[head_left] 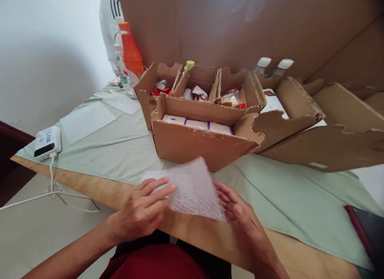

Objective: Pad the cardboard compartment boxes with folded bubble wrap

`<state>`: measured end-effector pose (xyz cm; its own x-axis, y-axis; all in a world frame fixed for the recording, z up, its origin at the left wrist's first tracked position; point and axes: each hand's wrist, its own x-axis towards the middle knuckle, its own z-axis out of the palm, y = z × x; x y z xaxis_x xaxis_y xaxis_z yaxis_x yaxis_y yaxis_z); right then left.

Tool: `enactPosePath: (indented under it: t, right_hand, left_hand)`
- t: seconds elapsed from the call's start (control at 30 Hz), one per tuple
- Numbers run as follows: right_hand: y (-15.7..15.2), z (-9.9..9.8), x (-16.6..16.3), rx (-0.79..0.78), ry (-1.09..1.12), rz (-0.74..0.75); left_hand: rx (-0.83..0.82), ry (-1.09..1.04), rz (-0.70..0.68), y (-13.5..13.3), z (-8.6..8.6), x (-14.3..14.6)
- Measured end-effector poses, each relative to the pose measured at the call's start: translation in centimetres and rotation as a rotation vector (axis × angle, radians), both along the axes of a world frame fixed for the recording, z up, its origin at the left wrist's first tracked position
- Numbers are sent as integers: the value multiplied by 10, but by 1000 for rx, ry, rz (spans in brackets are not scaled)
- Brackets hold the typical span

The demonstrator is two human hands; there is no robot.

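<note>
Apparently the work is mid-step, with one piece in hand and others waiting. Across the desk lies a green cloth, and on it toward the far side stand several cardboard boxes, all stocked as far as their contents show. The near cardboard box holds a row of white packs. Smaller than these, the bubble-wrap piece is raised at the near edge of the desk, just in front of that box. It looks thin and flat, so nothing seems to be packed in it yet. The left hand pinches its left side, thumb hidden; the right hand is half-curled and loose at its right edge, though contact is unclear. To the left, two flat sheets lie on the cloth, seemingly left to be handled.
</note>
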<state>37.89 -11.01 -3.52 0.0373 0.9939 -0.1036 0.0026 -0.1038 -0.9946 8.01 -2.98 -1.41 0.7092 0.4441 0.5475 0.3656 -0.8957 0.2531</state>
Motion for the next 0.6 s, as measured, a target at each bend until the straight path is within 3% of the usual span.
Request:
enactPosePath:
  t: [0.1, 0.23, 0.37, 0.47, 0.6]
  right_hand:
    - [1, -9, 0, -67, 14, -57]
    - [5, -7, -3, -132, -176, -148]
    - [8, 1, -18, -42, -236, -217]
    - [7, 3, -20, 16, -254, -362]
    - [-1, -2, -2, -3, -511, -466]
  left_hand:
    - [-118, 135, -77, -6, -14, 13]
    - [-219, 85, 2, -14, -20, 13]
    - [-198, 44, 76, -11, -20, 6]
    - [-140, -4, 138, -4, -16, 4]
    - [-152, -39, 179, 1, -17, 8]
